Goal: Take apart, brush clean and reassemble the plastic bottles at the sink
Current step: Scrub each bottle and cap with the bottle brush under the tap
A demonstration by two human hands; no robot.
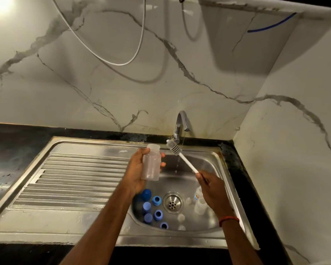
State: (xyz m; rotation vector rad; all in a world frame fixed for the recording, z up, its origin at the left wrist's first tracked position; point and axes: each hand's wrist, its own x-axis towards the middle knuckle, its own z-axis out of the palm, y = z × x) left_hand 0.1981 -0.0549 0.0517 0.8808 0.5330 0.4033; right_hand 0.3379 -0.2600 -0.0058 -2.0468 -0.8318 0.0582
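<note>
The left hand (136,169) is wrapped round a clear, capless bottle (151,163), thumb on the near side and fingertips showing past its far side, holding it roughly upright above the left edge of the sink (208,159) basin. The right hand (210,186) pinches the lower end of the white brush (182,157) handle, its grey bristled head raised just beside the bottle's open mouth, not inside it, and close to the thin stream falling from the tap (182,123). Below, blue caps and rings (147,206) lie left of the drain (172,202), with more clear bottles (200,204) to its right.
</note>
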